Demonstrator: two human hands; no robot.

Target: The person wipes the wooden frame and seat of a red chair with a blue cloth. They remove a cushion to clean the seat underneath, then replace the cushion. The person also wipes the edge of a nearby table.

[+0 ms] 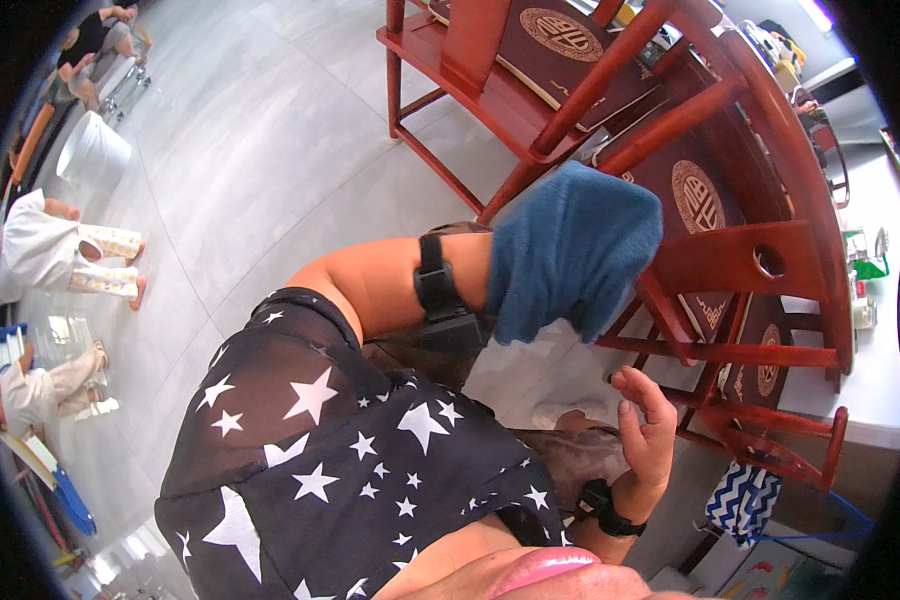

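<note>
A blue cloth (574, 251) covers my left hand, which is hidden from view; above the wrist, my forearm wears a black strap with a device (442, 292). Close behind the cloth stand red-lacquered wooden armchairs, one with a backrest panel (720, 259) pierced by a round hole. Dark red seat cushions (697, 199) with gold emblems lie on them. My right hand (649, 439) hangs below the cloth near the lower chair, holding nothing, its fingers bent and apart. A black band (615, 514) circles that wrist.
Pale tile floor (232, 150) stretches left, where people sit or stand, one in a white top (37, 244). A white bin (94, 150) stands near them. Zigzag-patterned fabric (742, 499) hangs lower right. Small items sit on a white surface (874, 337).
</note>
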